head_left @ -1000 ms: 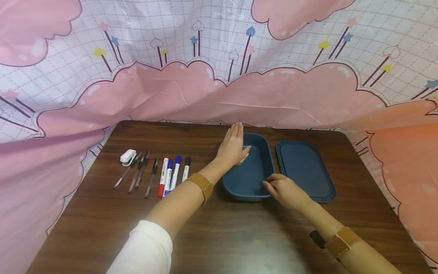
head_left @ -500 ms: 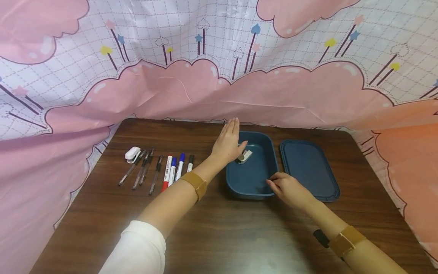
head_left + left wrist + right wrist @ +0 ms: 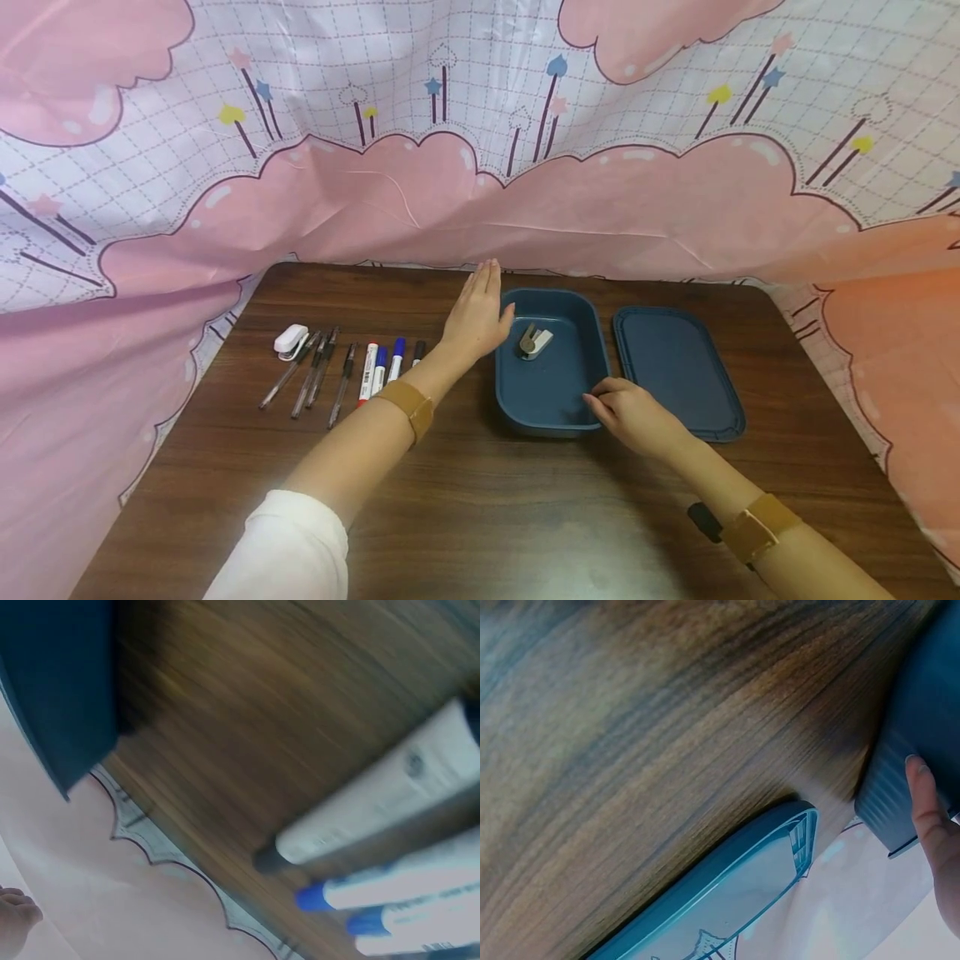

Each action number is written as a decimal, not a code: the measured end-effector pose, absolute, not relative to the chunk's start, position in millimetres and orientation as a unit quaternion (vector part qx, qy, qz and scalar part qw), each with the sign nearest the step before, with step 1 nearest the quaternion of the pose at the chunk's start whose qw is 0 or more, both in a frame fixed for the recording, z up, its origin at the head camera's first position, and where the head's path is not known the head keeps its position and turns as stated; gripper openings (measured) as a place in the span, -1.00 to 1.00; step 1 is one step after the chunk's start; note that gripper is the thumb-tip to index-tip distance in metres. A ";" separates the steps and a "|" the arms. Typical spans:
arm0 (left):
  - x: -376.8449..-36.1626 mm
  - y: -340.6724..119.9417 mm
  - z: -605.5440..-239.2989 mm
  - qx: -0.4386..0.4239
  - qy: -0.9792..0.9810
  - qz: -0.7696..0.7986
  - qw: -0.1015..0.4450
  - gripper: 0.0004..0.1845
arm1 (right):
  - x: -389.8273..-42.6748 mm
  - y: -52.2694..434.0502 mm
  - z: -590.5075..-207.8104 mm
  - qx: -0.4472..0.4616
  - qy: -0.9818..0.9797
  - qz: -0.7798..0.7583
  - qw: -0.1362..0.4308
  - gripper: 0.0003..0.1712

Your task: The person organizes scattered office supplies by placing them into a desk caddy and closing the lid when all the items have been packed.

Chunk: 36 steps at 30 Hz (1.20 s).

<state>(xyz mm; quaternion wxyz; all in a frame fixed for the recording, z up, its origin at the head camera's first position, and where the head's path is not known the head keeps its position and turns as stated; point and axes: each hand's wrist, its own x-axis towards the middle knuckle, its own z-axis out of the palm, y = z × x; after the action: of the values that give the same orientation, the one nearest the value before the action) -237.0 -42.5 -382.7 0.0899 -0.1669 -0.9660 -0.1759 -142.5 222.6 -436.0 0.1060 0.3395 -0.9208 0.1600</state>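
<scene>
A deep blue box [image 3: 551, 383] stands on the wooden table. My right hand [image 3: 633, 417] grips its near right rim, thumb inside; in the right wrist view a finger [image 3: 927, 802] lies along the outer wall. My left hand [image 3: 476, 321] hovers over the box's left edge, fingers straight and thumb apart, holding nothing. On the box floor, toward the left wall, lies a small white and grey-brown thing [image 3: 536, 342] with a round part; its kind is unclear. Several whiteboard markers [image 3: 370, 371] lie left of the box, partly hidden by my left arm.
A flat blue lid [image 3: 678, 371] lies right of the box. Several clear pens with dark grips [image 3: 342, 385] and a small white stapler [image 3: 291, 340] are at the table's left. A patterned pink curtain [image 3: 450, 196] hangs behind the table's back edge.
My left hand has moved left, away from the box's interior, uncovering the small white and grey-brown thing. My right hand keeps its hold on the rim. The head view has shifted slightly.
</scene>
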 end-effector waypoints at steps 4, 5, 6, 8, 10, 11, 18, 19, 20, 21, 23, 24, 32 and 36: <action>-240.3 -56.7 -388.0 -0.147 -0.970 -0.172 0.087 -0.21 | -143.0 223.2 -435.9 0.340 -0.921 0.162 0.104 -0.71; -240.8 -60.2 -389.8 -0.141 -0.972 -0.171 0.084 -0.20 | -143.0 223.1 -435.8 0.339 -0.921 0.162 0.103 -0.71; -241.2 -63.4 -391.9 -0.136 -0.973 -0.169 0.079 -0.20 | -142.8 222.9 -435.4 0.338 -0.922 0.161 0.102 -0.71; -241.1 -69.2 -397.0 -0.128 -0.976 -0.158 0.071 -0.20 | -142.4 222.8 -434.8 0.335 -0.923 0.159 0.100 -0.72; -240.8 -74.8 -402.3 -0.122 -0.979 -0.150 0.066 -0.20 | -142.3 222.5 -434.1 0.335 -0.923 0.158 0.100 -0.73; -240.3 -77.4 -404.6 -0.119 -0.980 -0.147 0.065 -0.20 | -142.4 222.4 -433.8 0.336 -0.923 0.158 0.100 -0.74; -235.3 -89.8 -416.7 -0.105 -0.982 -0.144 0.060 -0.18 | -142.4 223.1 -433.9 0.339 -0.922 0.159 0.102 -0.75; -234.0 -91.5 -418.1 -0.105 -0.982 -0.144 0.060 -0.18 | -142.2 223.2 -433.9 0.340 -0.921 0.159 0.103 -0.75; -232.7 -93.1 -419.5 -0.105 -0.982 -0.144 0.059 -0.18 | -142.0 223.2 -433.9 0.341 -0.920 0.160 0.104 -0.75; -231.4 -94.9 -420.9 -0.104 -0.982 -0.145 0.059 -0.18 | -141.8 223.3 -434.1 0.342 -0.920 0.160 0.105 -0.75; -228.6 -98.9 -423.5 -0.102 -0.982 -0.146 0.059 -0.18 | -141.8 223.0 -434.2 0.344 -0.919 0.160 0.106 -0.76; -227.1 -101.0 -424.9 -0.103 -0.982 -0.144 0.060 -0.18 | -141.8 222.7 -434.1 0.344 -0.919 0.160 0.106 -0.75; -214.7 -115.8 -434.4 -0.093 -0.982 -0.153 0.061 -0.16 | -141.8 221.6 -434.1 0.336 -0.923 0.160 0.098 -0.73; -209.2 -121.5 -439.0 -0.090 -0.982 -0.152 0.060 -0.15 | -141.6 221.1 -433.9 0.330 -0.926 0.159 0.097 -0.72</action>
<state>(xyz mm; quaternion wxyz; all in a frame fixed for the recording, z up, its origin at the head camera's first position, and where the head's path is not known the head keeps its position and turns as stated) -209.2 -121.5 -439.0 0.0598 -0.0900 -0.9824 -0.1523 -141.6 221.1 -433.9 0.0973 0.3298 -0.9255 0.1585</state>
